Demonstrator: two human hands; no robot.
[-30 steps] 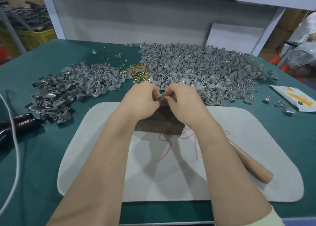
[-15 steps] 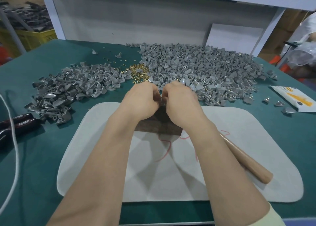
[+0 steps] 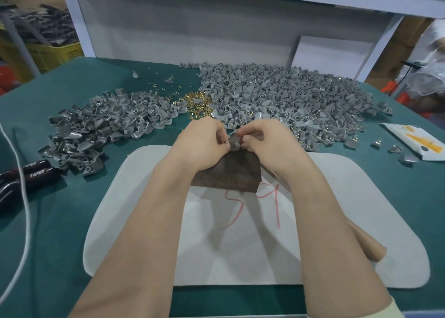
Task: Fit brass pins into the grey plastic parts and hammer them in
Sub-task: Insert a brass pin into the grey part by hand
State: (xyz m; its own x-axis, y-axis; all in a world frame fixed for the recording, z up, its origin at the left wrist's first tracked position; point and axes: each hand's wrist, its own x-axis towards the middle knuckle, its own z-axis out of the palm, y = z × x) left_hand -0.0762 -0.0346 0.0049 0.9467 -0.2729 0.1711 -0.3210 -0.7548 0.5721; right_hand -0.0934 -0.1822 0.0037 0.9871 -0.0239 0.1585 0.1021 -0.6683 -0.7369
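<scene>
Left hand [image 3: 204, 145] and right hand [image 3: 268, 146] pinch a curved grey part [image 3: 234, 143].

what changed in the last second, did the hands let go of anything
The right hand eased slightly right, away from the left hand, so the grey part pinched between them over the wooden block shows more. Nothing was taken or let go. The grey piles, brass pins and hammer handle stayed put.
</scene>
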